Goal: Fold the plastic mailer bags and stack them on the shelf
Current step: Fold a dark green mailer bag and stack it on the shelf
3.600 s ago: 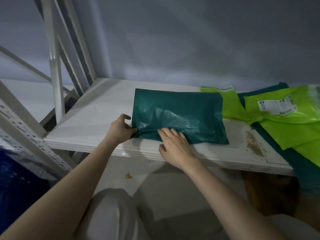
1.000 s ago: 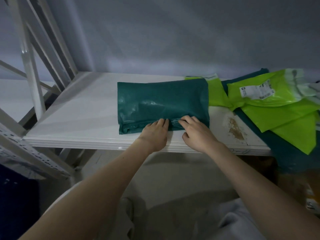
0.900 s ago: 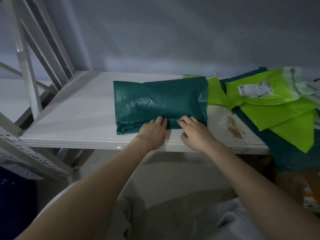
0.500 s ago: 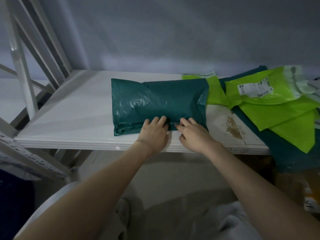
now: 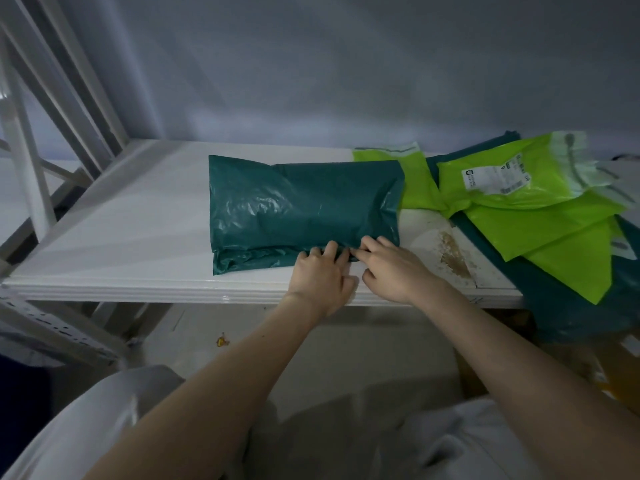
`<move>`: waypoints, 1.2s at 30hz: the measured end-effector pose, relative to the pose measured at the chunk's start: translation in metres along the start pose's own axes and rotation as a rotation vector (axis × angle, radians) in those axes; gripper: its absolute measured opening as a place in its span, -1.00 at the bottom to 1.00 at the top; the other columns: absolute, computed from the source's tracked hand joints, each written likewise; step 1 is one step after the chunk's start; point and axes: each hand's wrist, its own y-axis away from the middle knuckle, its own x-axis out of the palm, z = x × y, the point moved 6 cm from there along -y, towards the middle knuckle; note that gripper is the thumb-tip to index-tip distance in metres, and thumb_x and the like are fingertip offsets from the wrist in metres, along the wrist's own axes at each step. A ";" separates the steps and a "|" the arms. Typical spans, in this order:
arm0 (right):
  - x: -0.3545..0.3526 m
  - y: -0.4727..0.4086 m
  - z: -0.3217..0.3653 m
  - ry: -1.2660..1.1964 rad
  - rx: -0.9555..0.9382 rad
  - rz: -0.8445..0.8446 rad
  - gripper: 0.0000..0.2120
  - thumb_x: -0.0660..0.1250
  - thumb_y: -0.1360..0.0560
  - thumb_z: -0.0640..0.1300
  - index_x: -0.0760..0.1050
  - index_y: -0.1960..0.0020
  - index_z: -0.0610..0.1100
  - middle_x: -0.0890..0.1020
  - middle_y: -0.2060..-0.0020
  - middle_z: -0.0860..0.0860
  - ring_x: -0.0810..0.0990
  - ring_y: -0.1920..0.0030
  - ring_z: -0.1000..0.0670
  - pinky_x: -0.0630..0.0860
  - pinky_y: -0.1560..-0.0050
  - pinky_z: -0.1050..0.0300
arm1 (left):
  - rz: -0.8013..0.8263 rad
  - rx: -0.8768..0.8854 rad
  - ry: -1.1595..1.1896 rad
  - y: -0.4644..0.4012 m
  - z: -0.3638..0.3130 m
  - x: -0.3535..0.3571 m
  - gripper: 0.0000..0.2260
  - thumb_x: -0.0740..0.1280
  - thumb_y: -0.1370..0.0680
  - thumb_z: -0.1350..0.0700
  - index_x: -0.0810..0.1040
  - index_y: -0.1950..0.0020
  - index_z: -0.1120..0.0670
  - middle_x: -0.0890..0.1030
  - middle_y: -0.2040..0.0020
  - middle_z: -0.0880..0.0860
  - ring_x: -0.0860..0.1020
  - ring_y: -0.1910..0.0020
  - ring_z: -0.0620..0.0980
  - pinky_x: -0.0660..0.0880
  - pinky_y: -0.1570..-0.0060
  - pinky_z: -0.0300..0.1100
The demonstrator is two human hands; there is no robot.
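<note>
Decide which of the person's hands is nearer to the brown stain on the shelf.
Right. The right hand lies just left of the brown stain; the left hand sits farther left, beyond it.

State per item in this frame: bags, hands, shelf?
Dark green bag: folded, flat on the shelf, front edge pressed by both hands.
Lime green bags: unfolded, in a loose heap at right.
Left hand: fingers on the bag edge.
Right hand: fingers on the bag edge.
Shelf: stained at right.

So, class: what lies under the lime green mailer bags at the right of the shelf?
Dark green plastic shows beneath the lime green mailer bags, draping past the shelf edge. How many bags it is stays covered.
</note>
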 end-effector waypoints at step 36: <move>-0.023 0.021 -0.043 -0.055 0.279 -0.211 -0.69 0.13 -0.55 -0.08 0.37 -0.24 -0.17 0.37 -0.19 -0.12 0.36 -0.18 -0.16 0.36 -0.06 -0.01 | 0.065 0.043 -0.019 -0.017 -0.023 -0.006 -0.59 -0.05 -0.61 -0.12 0.32 -0.37 0.00 0.27 -0.34 0.14 0.43 -0.17 0.19 0.33 -0.10 0.00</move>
